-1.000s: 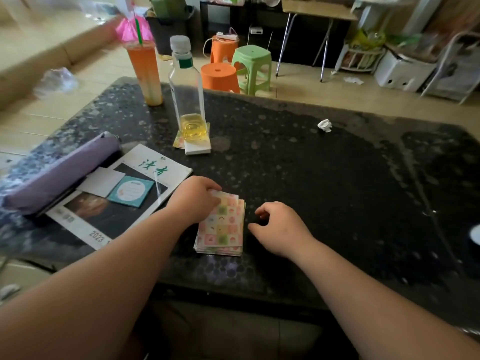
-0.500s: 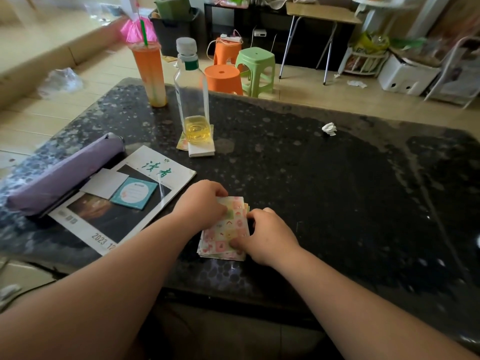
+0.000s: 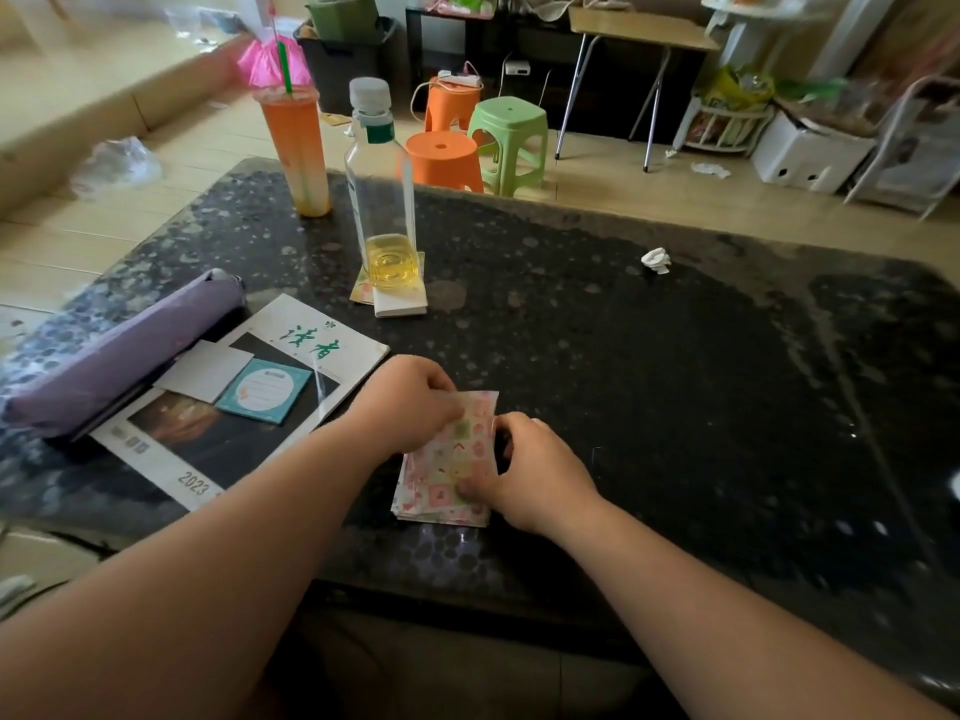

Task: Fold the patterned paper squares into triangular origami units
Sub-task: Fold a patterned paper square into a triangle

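Observation:
A small stack of patterned paper squares [image 3: 451, 465], pink, green and yellow, lies on the dark speckled table [image 3: 649, 407] near its front edge. My left hand [image 3: 410, 400] covers the stack's upper left part, fingers curled on the top sheet's far edge. My right hand [image 3: 530, 472] sits at the stack's right side, thumb on the lower right of the top sheet and fingers curled at its right edge. The top sheet looks slightly lifted and skewed from the pile.
Left of the stack lies a magazine [image 3: 291, 366] with small cards on it and a purple pencil case [image 3: 114, 356]. Behind stand a bottle [image 3: 382, 200] on a white notepad [image 3: 400, 301] and an orange drink cup [image 3: 296, 148]. A crumpled paper scrap [image 3: 655, 259] lies far right.
My right hand moved left from the bare table onto the stack's right edge. My left hand stayed on the stack, and the top sheet has shifted slightly.

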A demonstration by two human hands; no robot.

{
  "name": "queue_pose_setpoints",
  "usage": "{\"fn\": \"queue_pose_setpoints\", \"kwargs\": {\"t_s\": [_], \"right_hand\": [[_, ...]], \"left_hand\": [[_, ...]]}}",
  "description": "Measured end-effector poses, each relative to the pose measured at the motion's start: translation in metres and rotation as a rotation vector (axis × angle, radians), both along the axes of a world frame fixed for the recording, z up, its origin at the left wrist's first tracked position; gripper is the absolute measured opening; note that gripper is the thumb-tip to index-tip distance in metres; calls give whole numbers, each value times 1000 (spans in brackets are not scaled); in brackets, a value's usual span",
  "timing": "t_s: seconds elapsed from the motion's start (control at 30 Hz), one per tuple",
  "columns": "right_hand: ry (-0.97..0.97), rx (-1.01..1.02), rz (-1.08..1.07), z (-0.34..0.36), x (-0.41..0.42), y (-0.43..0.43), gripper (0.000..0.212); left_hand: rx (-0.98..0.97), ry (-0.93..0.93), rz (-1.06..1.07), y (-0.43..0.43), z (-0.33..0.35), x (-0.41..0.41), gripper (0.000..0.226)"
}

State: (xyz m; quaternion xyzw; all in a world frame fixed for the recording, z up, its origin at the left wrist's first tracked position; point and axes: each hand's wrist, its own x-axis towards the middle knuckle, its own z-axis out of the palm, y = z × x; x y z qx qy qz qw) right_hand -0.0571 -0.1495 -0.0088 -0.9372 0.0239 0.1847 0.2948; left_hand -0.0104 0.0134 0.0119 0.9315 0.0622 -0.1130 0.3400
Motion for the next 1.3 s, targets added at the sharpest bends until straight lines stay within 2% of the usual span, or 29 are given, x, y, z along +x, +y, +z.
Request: {"fn": "queue_pose_setpoints", "kwargs": {"t_s": [0.07,0.17,0.23,0.33,0.47,0.63,0.87,0.93,1.0,1.1,1.17,1.23,1.3], "right_hand": [[59,175,-91,6,2,-5,47],[185,529,-280,18,9,-23,23],[233,674,-338,27,10,-39,19],[300,821,-392,37,0,-56,14],[350,976,-467,53,-32,-84,28],[336,1150,-546,78,-85,-129,34],[355,996,-623,85,-116,-175,23],[372,968,-628,79,-115,-184,22],[333,855,-594,68,-110,-191,19],[198,500,-414,52,-90,-193,9],[104,253,-241,46,-69,-194,13],[0,138,-128,39,-49,-198,18],[-141,142,-88,29,-35,-204,21]], "left_hand": [[-164,28,64,2,6,1,7],[-559,145,200,4,14,4,11],[-732,227,243,3,18,4,13],[-884,305,243,-7,25,-5,17],[-996,453,87,-23,35,-24,34],[-927,634,-210,-68,48,-68,40],[-902,663,-27,-119,42,-106,33],[-848,690,-34,-126,41,-107,31],[-780,656,-79,-135,37,-103,27],[-557,412,-193,-149,27,-87,16],[-405,192,-249,-154,22,-73,8],[-293,-2,-336,-156,13,-57,10],[-190,-238,-517,-157,8,-40,13]]}}
